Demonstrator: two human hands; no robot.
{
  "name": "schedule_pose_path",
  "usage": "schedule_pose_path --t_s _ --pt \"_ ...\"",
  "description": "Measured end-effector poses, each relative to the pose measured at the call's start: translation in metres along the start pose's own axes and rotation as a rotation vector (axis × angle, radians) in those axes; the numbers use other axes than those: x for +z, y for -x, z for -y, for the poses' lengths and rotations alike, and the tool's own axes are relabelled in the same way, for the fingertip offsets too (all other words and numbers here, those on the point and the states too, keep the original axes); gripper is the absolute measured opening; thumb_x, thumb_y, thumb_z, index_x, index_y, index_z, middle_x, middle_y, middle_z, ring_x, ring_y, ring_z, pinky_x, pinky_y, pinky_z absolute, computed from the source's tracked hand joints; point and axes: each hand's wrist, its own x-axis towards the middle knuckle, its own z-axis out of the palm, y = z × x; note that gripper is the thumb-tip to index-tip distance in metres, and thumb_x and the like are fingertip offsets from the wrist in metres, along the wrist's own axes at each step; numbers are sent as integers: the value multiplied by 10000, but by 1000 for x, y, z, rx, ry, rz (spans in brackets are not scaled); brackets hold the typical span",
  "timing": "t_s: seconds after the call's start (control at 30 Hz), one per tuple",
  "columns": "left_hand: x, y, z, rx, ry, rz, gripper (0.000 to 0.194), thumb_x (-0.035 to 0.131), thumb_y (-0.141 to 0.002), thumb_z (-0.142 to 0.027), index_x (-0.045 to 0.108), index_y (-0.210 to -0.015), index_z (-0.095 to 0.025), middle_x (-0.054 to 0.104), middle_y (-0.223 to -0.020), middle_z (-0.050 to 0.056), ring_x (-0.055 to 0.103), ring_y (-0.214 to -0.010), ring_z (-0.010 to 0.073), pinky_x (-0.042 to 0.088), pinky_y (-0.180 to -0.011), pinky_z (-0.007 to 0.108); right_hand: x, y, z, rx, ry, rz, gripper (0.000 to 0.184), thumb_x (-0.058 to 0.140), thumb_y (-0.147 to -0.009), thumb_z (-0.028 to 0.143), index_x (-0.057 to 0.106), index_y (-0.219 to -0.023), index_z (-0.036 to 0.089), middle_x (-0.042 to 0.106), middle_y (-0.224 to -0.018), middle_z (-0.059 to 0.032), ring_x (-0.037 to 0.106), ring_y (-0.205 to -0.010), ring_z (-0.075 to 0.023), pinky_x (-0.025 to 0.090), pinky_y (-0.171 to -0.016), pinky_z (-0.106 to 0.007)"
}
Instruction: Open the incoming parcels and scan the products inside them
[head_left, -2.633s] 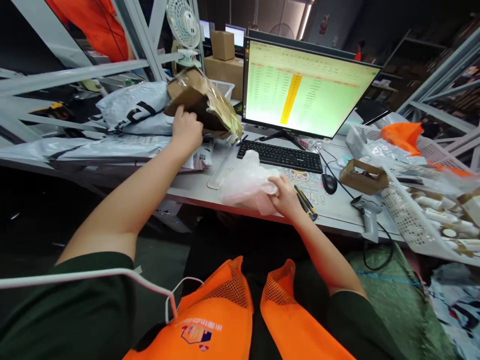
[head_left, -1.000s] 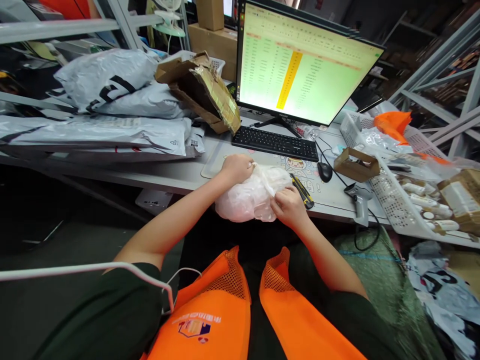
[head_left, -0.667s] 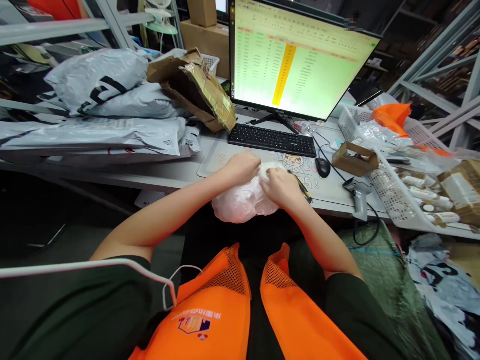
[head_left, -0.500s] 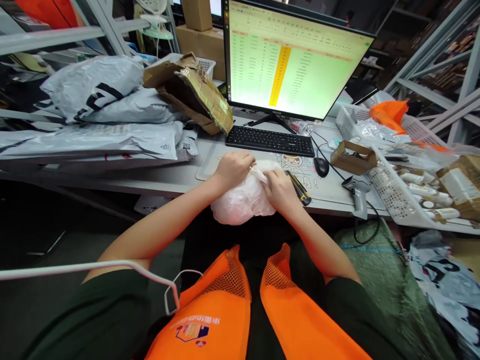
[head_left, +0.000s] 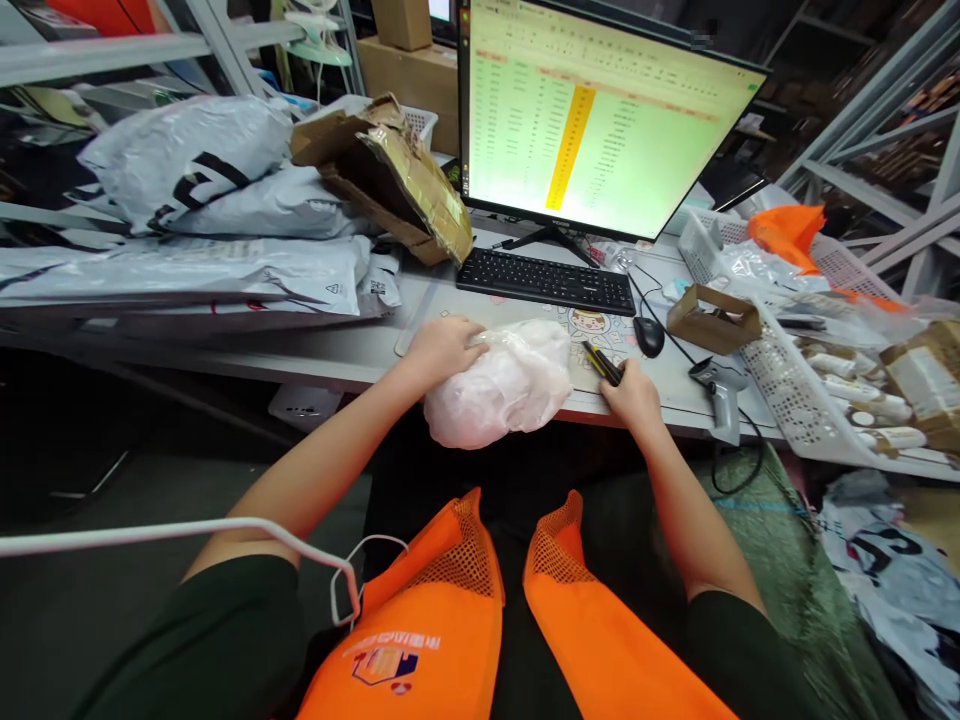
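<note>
A whitish plastic-wrapped bundle [head_left: 499,390] with a pinkish tint lies at the desk's front edge, partly overhanging it. My left hand [head_left: 446,350] grips its upper left side, the fingertips pressed into the plastic. To the right of the bundle, my right hand [head_left: 634,393] is closed around a black and yellow utility knife [head_left: 602,363], whose tip points up and to the left. The knife is apart from the bundle and low over the desk mat [head_left: 675,385]. What lies inside the wrapping cannot be made out.
Behind the bundle are a keyboard [head_left: 546,282], a mouse [head_left: 649,337] and a lit monitor [head_left: 600,120]. A barcode scanner [head_left: 721,395], small carton [head_left: 712,318] and white basket [head_left: 799,400] stand right. Grey parcels [head_left: 187,280] and a torn box [head_left: 409,190] are piled left.
My right hand has let go of the plastic, moved right and taken hold of the utility knife. My left hand has shifted slightly left and down on the bundle.
</note>
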Motion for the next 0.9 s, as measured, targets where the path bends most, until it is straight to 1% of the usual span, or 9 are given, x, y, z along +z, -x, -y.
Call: schedule_pose_path --t_s 0.1,0.17,0.23,0.3,0.37,0.47,0.7,0.8,0.9 --pt "8 2 -8 30 17 -171 347 542 -997 -348 807 -1176 -212 764 -1045 115 698 -987 304 476 -846 413 -29 5 -4 -27 -70 -91 439 579 -947 339 584 -1331 125 731 -1037 -183 689 -935 -349 497 -789 -408" --pt "11 2 -15 80 -6 -284 336 527 -982 -272 811 -1154 -221 752 -980 116 689 -937 295 452 -825 424 -58 15 0 -225 -138 -183 483 571 -966 358 564 -1402 150 730 -1136 -176 691 -1021 -348 514 -838 -412" --pt "12 -1 -22 129 -32 -350 342 514 -978 -241 809 -1149 -231 742 -952 114 677 -909 291 425 -797 429 -87 28 10 -508 -154 -207 511 533 -1012 377 535 -1498 219 711 -1246 -141 683 -1093 -316 518 -887 -393" --pt "12 -4 -29 169 -46 -375 350 489 -999 -249 805 -1149 -236 733 -929 113 663 -882 287 398 -769 428 -111 40 27 -734 -59 -143 503 504 -1050 397 529 -1543 299 711 -1224 -104 688 -1036 -280 508 -849 -359" --pt "12 -8 -36 188 -42 -392 356 468 -1019 -256 802 -1139 -234 721 -905 114 650 -863 280 375 -749 420 -126 46 44 -832 90 -65 477 518 -1062 421 566 -1528 334 711 -1080 -87 677 -897 -248 470 -751 -328" --pt "13 -10 -44 207 -21 -413 341 473 -1020 -239 798 -1121 -221 710 -890 118 636 -856 275 360 -741 410 -136 44 65 -859 227 -1 455 545 -1064 454 601 -1504 352 672 -940 -65 624 -769 -207 395 -672 -302" --pt "17 -2 -55 296 15 -411 369 416 -1051 -218 783 -1043 -186 717 -851 114 649 -863 270 370 -752 411 -130 33 85 -871 318 72 425 569 -1058 448 636 -1472 377 655 -915 -70 590 -727 -191 314 -636 -303" --pt "16 6 -46 294 44 -419 355 419 -1040 -211 771 -1010 -188 728 -870 117 660 -868 271 403 -774 413 -131 18 66 -758 349 -7 392 582 -1038 404 693 -1410 351 679 -894 -83 581 -707 -206 325 -628 -316" --pt "12 12 -28 187 112 -481 288 473 -990 -204 759 -1011 -181 738 -915 129 673 -908 278 459 -824 410 -136 -4 28 -597 373 -79 384 596 -1004 400 736 -1353 323 702 -861 -87 594 -717 -219 364 -632 -320"
